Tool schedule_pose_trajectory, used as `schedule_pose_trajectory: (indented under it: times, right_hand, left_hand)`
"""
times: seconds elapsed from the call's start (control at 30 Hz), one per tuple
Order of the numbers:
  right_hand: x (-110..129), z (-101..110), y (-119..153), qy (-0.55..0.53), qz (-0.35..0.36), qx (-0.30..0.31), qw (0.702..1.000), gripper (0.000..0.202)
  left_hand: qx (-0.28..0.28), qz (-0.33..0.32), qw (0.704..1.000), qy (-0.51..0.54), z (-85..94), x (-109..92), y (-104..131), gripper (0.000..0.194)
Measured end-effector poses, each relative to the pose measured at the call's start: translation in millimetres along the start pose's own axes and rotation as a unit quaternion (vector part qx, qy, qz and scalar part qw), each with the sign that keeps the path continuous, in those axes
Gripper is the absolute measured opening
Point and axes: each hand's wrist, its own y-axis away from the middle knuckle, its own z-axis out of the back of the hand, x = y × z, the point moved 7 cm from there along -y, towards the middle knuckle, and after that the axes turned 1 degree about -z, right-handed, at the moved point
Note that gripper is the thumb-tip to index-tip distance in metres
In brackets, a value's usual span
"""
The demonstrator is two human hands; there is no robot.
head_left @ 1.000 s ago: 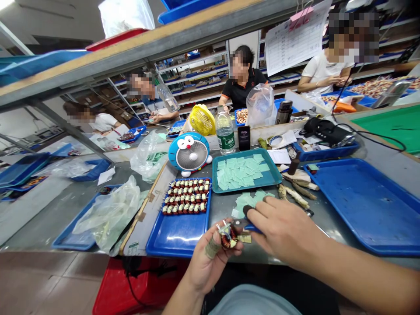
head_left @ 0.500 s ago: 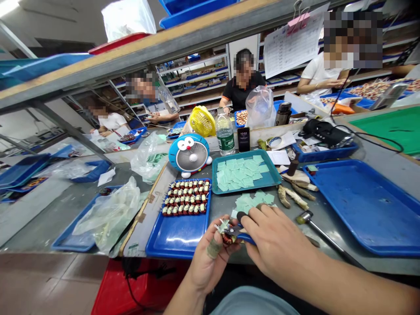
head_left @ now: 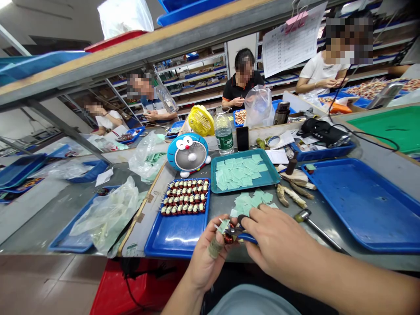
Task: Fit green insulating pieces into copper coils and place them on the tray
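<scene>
At the near edge of the table (head_left: 220, 204), the left hand (head_left: 207, 263) has its grip clamped round 1 copper-wound coil (head_left: 228, 239), partly hidden; the right hand (head_left: 278, 234) grasps blue-handled pliers (head_left: 247, 237), seemingly against it. Slipping could nick it. Beyond lie green sheets (head_left: 251, 201).

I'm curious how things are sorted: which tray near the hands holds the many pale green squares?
The teal tray, between the blue tray with rows of parts and the larger blue tray at right; only it is teal.

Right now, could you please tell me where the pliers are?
In the head view, below and right of centre, the pliers are in the right hand, close by the coil in the left hand.
</scene>
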Motion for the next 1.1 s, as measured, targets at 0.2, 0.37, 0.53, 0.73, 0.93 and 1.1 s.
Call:
schedule_pose_trajectory:
  times: [0.2,0.37,0.53,0.73,0.93,1.1]
  right_hand:
    - [2.9,0.9,2.5,0.084,0.081,-0.115,0.987,0.014]
    - [-0.2,-2.4,3.2,0.105,0.100,-0.163,0.976,0.017]
    - [-8.3,-9.1,2.7,0.005,0.025,-0.092,0.995,0.016]
    - [-11.4,-17.4,5.4,-0.046,-0.021,-0.019,0.999,0.009]
    - [-8.4,-13.7,6.9,0.038,0.049,-0.121,0.991,0.017]
    - [-3.1,-7.0,13.8,0.107,0.116,-0.174,0.972,0.013]
  left_hand:
    - [-0.008,0.005,1.000,0.002,2.0,-0.7,2.0,0.045]
    - [-0.019,0.010,1.000,0.012,2.0,0.0,0.8,0.043]
    - [-0.019,0.010,1.000,0.011,1.8,2.1,-1.3,0.045]
    - [-0.027,0.004,1.000,-0.010,1.1,3.6,-1.5,0.045]
    - [-0.034,0.007,0.999,-0.010,2.3,5.1,-1.7,0.046]
    - [-0.048,0.018,0.999,-0.011,5.2,12.1,-0.3,0.044]
